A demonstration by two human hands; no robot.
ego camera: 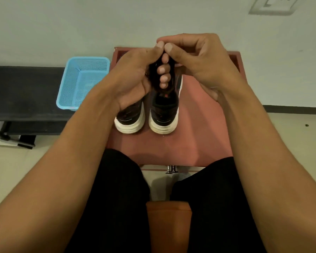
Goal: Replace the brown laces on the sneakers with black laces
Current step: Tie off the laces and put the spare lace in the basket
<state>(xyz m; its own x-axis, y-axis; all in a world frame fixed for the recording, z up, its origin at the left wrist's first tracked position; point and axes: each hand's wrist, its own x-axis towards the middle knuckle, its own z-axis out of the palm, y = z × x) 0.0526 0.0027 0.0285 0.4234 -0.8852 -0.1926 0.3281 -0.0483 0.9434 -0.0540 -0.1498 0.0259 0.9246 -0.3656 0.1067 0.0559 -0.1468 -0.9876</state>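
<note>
Black sneakers with white soles (162, 106) stand side by side on red-brown tray (199, 125). Left hand (133, 73) grips dark bundle (153, 77); right hand (195, 57) pinches its top.

Left sneaker (130, 120) and right sneaker (163, 114), black with white soles, stand side by side on my red surface (199, 134), heels toward me (laces out of sight).

- I see a red desk (199, 136) with a raised rim along its far and side edges.
- Two black, white-soled sneakers stand on it side by side, heels near me: left sneaker (130, 121), right sneaker (163, 117).
- Left of it, a dark desk (26, 92) carries a blue basket (82, 83), just beside the red rim.
</note>
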